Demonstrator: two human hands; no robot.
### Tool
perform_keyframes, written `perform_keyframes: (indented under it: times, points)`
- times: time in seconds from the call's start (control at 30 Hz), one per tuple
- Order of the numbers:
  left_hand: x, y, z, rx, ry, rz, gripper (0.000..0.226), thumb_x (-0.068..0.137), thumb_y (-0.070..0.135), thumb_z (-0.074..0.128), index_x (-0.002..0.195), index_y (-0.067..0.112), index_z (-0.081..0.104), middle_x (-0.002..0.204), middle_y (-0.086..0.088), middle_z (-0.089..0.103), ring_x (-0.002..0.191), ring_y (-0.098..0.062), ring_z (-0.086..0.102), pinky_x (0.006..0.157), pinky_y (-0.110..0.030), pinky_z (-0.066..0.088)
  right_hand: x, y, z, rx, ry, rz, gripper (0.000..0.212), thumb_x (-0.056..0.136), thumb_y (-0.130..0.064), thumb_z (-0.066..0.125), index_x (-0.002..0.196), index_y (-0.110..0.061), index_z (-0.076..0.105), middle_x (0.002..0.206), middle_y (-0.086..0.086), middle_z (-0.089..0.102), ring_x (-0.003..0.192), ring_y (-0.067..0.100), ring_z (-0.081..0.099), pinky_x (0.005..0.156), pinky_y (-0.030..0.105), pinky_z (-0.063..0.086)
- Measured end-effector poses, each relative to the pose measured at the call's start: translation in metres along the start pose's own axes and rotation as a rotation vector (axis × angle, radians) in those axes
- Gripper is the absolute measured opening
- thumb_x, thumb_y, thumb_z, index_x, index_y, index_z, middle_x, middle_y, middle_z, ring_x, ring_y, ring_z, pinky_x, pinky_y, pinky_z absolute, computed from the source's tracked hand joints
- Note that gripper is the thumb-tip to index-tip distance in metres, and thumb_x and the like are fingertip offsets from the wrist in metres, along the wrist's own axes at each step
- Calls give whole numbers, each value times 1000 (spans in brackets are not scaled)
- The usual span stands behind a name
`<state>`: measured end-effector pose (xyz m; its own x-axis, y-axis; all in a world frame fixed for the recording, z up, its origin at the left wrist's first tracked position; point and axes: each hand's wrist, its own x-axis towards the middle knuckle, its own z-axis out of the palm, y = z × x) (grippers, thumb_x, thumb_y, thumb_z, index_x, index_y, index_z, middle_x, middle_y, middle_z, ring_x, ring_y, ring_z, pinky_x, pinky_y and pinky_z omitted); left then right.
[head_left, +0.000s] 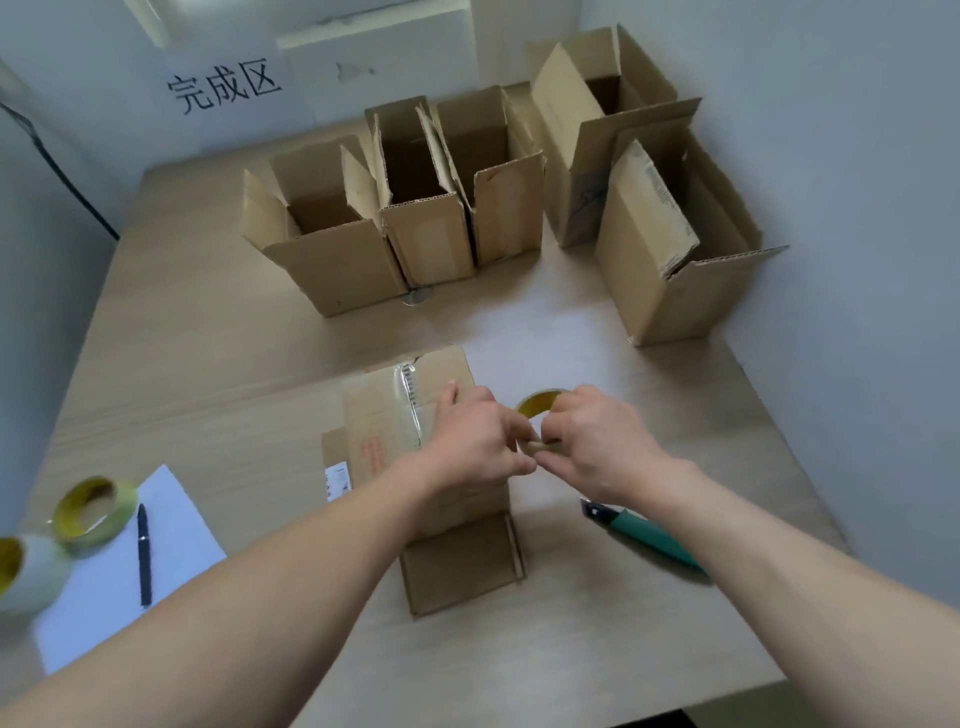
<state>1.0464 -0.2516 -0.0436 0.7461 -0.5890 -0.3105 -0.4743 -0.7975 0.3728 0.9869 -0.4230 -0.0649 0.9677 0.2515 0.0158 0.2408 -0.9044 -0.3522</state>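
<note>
Two hands met over a cardboard box (387, 415) lying on the desk (208, 364). The right hand (597, 447) held the tape roll (537, 404) just beside the box's right edge, its grip clamped on the roll. The left hand (475, 441) pinched the roll's near edge, its grip likewise closed on it. A knife (649, 535) lay near the right forearm.

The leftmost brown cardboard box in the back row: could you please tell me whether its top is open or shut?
Open: the leftmost brown cardboard box has its top flaps standing up, showing its inside.
</note>
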Motion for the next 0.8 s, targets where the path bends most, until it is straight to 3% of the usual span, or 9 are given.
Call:
perform_keyframes:
  times: [0.07,0.13,0.2,0.27,0.37,0.47,0.57,0.7,0.8]
  points:
    - [4,2,-3,-49,7,-49,14,75,38,76,88,39,70,68,22,59,101,-7,50,117,-51,7,-9,-3,2,35,163,14,30,82,-52,59,79,-23,66,92,-4,61,92,24,54,61,39,52]
    - [6,5,-6,-69,11,-79,16,73,31,79,74,38,65,66,22,58,89,-4,54,117,-49,10,-28,-6,3,113,347,76,33,77,-49,66,94,-20,67,115,0,62,106,25,56,78,35,55]
    - [8,7,-6,-110,8,-114,20,72,29,82,70,36,64,68,22,61,87,-1,56,118,-47,7,-61,-4,13,163,439,218,51,70,-41,77,113,-17,62,126,4,55,113,24,52,88,33,48]
    - [7,8,-6,-155,7,-130,22,72,29,84,66,35,64,68,21,63,87,-1,57,118,-47,5,-101,2,31,115,335,413,59,68,-39,76,121,-19,57,122,1,53,108,26,54,85,37,47]
    - [7,7,-5,-189,15,-126,21,71,32,85,64,35,65,66,20,64,84,2,57,116,-48,10,-144,6,62,-45,-67,643,55,79,-41,65,130,-28,50,121,-4,53,111,24,52,90,38,43]
    - [7,7,-4,-239,29,-123,19,68,33,86,65,34,68,66,19,67,81,8,54,113,-47,16,-158,0,77,-22,-108,712,42,82,-37,45,120,-24,59,107,0,59,102,28,56,82,40,44]
    - [6,9,-6,-269,37,-123,17,68,33,87,67,33,70,66,19,67,82,9,53,113,-48,19,-156,-19,75,210,13,725,47,79,-38,28,111,-20,58,100,2,57,94,31,58,72,38,41]
    - [3,8,-10,-320,18,-120,16,67,32,88,65,32,72,60,23,66,87,0,60,113,-51,26,-138,-62,57,416,146,537,42,91,-29,41,130,-24,55,107,-10,56,97,14,56,75,26,38]
    - [1,9,-11,-335,13,-127,17,67,32,89,64,33,72,60,24,66,87,-2,61,112,-52,31,-129,-76,52,474,185,459,37,96,-22,45,132,-23,53,106,-14,56,96,8,55,76,18,37]
